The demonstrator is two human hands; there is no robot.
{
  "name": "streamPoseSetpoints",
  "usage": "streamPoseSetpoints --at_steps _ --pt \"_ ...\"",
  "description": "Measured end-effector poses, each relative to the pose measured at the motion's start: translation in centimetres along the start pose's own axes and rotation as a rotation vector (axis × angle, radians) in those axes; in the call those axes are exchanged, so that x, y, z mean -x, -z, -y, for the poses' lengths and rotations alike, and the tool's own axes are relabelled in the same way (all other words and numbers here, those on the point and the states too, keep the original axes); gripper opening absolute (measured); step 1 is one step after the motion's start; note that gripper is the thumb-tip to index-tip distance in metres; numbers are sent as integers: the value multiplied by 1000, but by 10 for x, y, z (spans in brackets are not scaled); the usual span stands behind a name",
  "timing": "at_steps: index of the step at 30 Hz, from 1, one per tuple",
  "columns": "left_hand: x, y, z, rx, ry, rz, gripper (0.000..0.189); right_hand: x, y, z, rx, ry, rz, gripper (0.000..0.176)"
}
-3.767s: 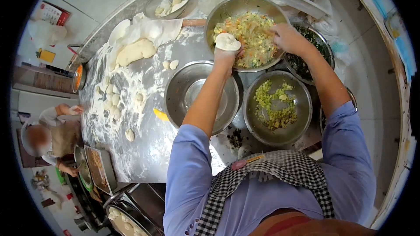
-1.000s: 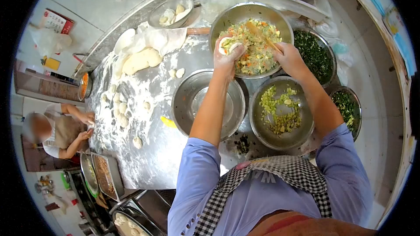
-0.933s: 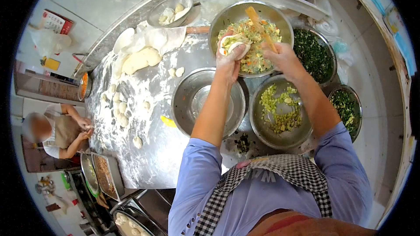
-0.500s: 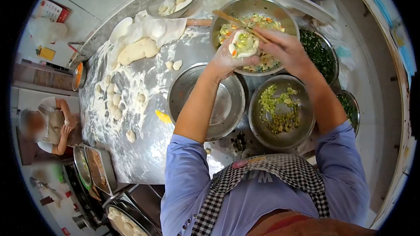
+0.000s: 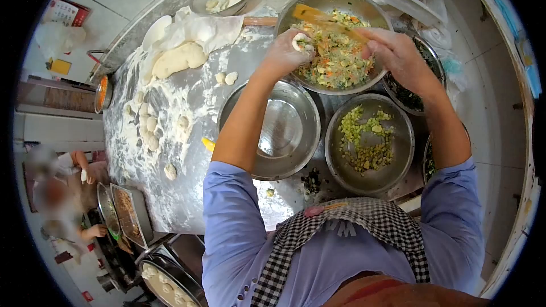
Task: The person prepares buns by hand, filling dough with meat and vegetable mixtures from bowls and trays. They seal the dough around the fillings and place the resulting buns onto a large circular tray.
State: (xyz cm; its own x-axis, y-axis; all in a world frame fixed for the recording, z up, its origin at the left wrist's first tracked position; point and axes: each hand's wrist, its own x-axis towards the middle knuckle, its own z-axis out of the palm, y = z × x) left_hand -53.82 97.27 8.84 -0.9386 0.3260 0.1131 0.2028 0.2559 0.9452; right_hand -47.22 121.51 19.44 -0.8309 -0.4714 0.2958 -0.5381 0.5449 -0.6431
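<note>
My left hand (image 5: 287,54) is curled round a small piece of dough (image 5: 301,42) with filling showing at its opening, at the left rim of a perforated metal bowl (image 5: 284,14). That bowl holds chopped vegetable filling (image 5: 341,59). My right hand (image 5: 398,54) grips a flat wooden spatula (image 5: 324,18), its blade blurred over the filling. Below the bowl stand a nearly empty metal basin (image 5: 310,131) and a bowl (image 5: 406,148) of chopped green pieces (image 5: 364,142).
Dough balls (image 5: 149,125) and a large dough piece (image 5: 179,61) lie on the floured table (image 5: 193,199) at left. Dark greens fill a bowl (image 5: 441,74) at right. Another person (image 5: 74,176) stands at far left, near metal trays (image 5: 145,222).
My left hand has closed further round the dough and shifted slightly left. My right hand has moved right with the spatula, off the dough and over the filling. The person at left has moved.
</note>
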Motion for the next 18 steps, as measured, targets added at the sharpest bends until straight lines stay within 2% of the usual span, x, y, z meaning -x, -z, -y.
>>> streamPoseSetpoints --at_steps 1,3,4,7,8,11,12,15,18 --pt "-3 -1 4 -144 -43 -63 33 0 -5 -9 8 -44 85 32" --pt "0 2 -9 -305 14 -60 40 0 -18 -41 25 -132 259 34" --pt "3 4 -14 -384 42 -59 44 -1 -19 -42 541 -75 105 32" --pt "16 9 -15 27 77 -52 44 0 -5 -23 73 -298 -6 28" --pt "19 8 -12 141 73 -69 44 1 -5 -13 -143 -264 1 26" --pt "22 3 -6 394 53 -116 43 4 -25 -49 220 -215 233 25" --pt "23 4 -3 419 47 -132 42 14 -36 -82 597 -45 28 22" --pt "22 6 -4 462 36 -158 41 1 -12 -26 19 -298 52 19" --pt "29 3 -4 504 42 -169 39 -6 -18 -27 84 -317 347 18"
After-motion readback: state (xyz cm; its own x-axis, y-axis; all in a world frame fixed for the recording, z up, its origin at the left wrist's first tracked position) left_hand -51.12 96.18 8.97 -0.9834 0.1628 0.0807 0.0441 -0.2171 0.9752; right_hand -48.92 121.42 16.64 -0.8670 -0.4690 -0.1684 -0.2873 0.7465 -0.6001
